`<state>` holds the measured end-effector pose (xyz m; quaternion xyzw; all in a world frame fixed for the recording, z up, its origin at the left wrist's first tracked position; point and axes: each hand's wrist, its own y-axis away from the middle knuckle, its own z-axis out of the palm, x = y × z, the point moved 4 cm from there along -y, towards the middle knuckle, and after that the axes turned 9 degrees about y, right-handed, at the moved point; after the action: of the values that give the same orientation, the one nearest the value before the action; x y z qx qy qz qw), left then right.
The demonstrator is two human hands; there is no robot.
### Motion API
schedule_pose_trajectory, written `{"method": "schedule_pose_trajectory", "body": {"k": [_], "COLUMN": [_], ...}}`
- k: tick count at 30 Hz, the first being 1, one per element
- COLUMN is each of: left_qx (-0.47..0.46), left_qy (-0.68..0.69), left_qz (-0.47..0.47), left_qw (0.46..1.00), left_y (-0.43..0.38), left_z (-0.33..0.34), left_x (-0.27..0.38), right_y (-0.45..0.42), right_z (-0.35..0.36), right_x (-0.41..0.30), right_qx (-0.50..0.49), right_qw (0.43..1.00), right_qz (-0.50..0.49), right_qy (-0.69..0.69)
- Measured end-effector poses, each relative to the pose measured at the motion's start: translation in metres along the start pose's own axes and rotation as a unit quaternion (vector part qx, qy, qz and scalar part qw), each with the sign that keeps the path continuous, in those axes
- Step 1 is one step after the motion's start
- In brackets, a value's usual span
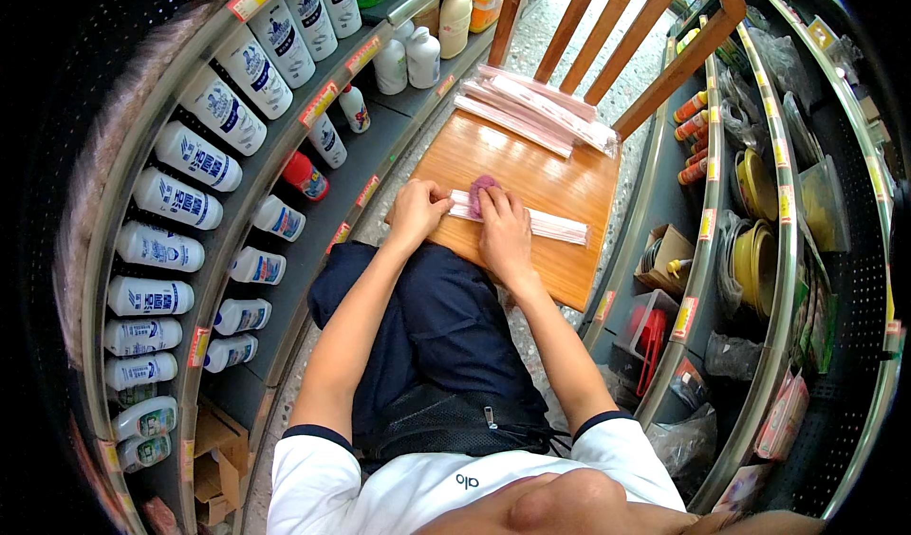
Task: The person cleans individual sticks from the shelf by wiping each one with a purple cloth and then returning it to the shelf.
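Observation:
My left hand (420, 211) pinches the left end of a long, thin plastic-wrapped packet (559, 227). The packet lies flat across the front of a wooden chair seat (470, 158). Under the fingers of my right hand (505, 232) a crumpled purple cloth (482, 192) is pressed against the packet's upper side. Toward the backrest, several similar pink-and-white packets (537, 108) lie in a loose, overlapping pile. What the wrappers contain is too small to tell.
The slatted chair back (605, 44) rises beyond the pile. A shelf of white bottles (203, 154) stands close on the left. Shelves on the right hold yellow bowls (756, 268), orange-capped containers (692, 129) and a clear bin (646, 325). A black mesh bag (441, 421) rests on my lap.

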<state>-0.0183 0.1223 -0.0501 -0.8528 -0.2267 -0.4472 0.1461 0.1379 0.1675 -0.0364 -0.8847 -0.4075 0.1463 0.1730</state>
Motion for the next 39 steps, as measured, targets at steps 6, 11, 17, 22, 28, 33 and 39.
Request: {"method": "schedule_pose_trajectory", "body": {"k": [6,11,17,22,28,33,39], "left_qx": [0.004,0.002,0.010,0.005,0.009,0.020,0.017], "left_qy": [0.004,0.012,-0.009,-0.005,-0.007,0.007,0.009], "left_qz": [0.006,-0.003,0.013,0.013,0.014,0.035,0.032], "left_qw": [1.000,1.000,1.000,1.000,1.000,0.999,0.999], "left_y": [0.001,0.002,0.002,0.000,0.001,0.003,0.006], "left_z": [-0.002,-0.002,-0.003,-0.001,-0.002,-0.002,0.000], "left_x": [0.003,0.005,0.004,0.001,0.003,0.003,0.000], "right_y": [0.020,0.037,0.052,0.061,0.072,0.082,0.087], "right_z": [-0.012,-0.025,-0.037,-0.041,-0.042,-0.039,-0.042], "right_x": [0.037,0.065,0.088,0.102,0.115,0.127,0.128], "right_qx": [-0.014,0.008,0.024,0.039,0.035,0.035,0.016], "right_qw": [0.998,0.997,0.994,0.990,0.980,0.978,0.969], "right_qz": [0.052,0.074,0.097,0.118,0.174,0.186,0.222], "right_qy": [0.021,0.014,0.047,0.061,0.086,0.084,0.109]}}
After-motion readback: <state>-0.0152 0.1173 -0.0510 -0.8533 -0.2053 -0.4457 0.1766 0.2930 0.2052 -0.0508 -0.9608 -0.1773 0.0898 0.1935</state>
